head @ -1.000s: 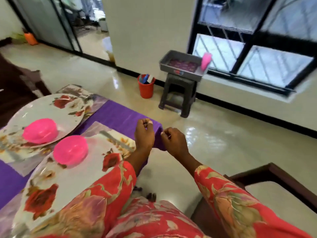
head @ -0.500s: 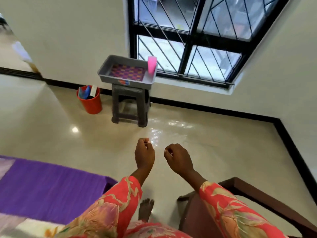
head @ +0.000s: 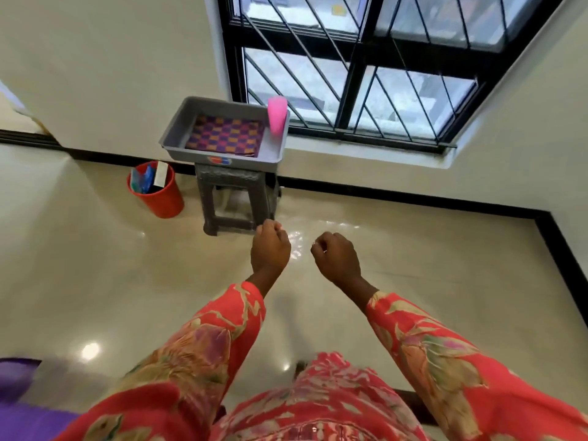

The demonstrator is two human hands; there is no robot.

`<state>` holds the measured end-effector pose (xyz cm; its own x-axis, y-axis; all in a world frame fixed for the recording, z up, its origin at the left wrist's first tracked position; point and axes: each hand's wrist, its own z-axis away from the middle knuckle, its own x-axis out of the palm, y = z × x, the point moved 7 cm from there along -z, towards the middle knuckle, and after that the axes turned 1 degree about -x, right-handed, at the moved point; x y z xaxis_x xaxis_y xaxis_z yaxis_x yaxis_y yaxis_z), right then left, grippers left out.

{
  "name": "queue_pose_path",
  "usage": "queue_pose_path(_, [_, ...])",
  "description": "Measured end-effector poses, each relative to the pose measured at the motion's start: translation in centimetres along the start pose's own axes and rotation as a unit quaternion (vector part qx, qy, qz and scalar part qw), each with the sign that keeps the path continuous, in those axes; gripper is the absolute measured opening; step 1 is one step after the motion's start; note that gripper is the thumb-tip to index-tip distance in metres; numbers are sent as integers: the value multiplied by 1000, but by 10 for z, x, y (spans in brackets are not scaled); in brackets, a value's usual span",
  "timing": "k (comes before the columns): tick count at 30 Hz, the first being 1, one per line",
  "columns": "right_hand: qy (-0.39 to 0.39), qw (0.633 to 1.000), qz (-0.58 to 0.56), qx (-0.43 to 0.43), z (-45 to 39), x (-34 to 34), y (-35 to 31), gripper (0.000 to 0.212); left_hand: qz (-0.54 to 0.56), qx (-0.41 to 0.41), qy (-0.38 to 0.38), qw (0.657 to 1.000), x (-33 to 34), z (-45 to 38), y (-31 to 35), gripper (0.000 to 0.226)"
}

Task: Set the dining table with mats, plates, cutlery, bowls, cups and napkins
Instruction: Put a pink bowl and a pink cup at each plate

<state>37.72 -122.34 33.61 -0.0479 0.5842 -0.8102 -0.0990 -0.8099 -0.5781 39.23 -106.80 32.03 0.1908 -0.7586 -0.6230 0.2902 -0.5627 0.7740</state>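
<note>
Your left hand [head: 270, 249] and right hand [head: 337, 257] are curled into empty fists at centre frame, below the grey tray [head: 178, 125] holding a pink cup [head: 276, 114]

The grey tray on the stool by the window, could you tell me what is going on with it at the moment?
Nobody is touching it. The grey tray sits on a grey plastic stool and holds a purple and orange checkered cloth and a pink cup in its far right corner. The person faces it with the left hand and right hand curled and holding nothing. A red bucket stands left of the stool.
</note>
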Motion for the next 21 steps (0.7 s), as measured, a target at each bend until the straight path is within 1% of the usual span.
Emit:
queue_pose_path(4, [1, 1000, -16, 14, -60, -3, -2, 19, -29, 17, 7, 999, 14, -45, 21, 21])
queue_pose_path(6, [-6, 1000, -18, 6, -92, -2, -5, 19, -31, 18, 4, 999, 22, -70, 34, 21])
queue_pose_path(10, [-32, 999, -25, -4, -160, -3, -13, 20, -30, 7, -3, 1000, 32, -125, 58, 21])
queue_pose_path(16, [-48, 997, -43, -33, -259, -10, -37, 19, -56, -9, 18, 998, 24, -206, 92, 21])
queue_pose_path(19, [-63, 996, -53, -32, -297, -2, -44, 17, -61, -25, 31, 997, 21, -240, 98, 23])
queue_pose_path(21, [-67, 996, -52, -30, -318, 3, -49, 20, -59, -36, 30, 997, 21, -259, 98, 24])
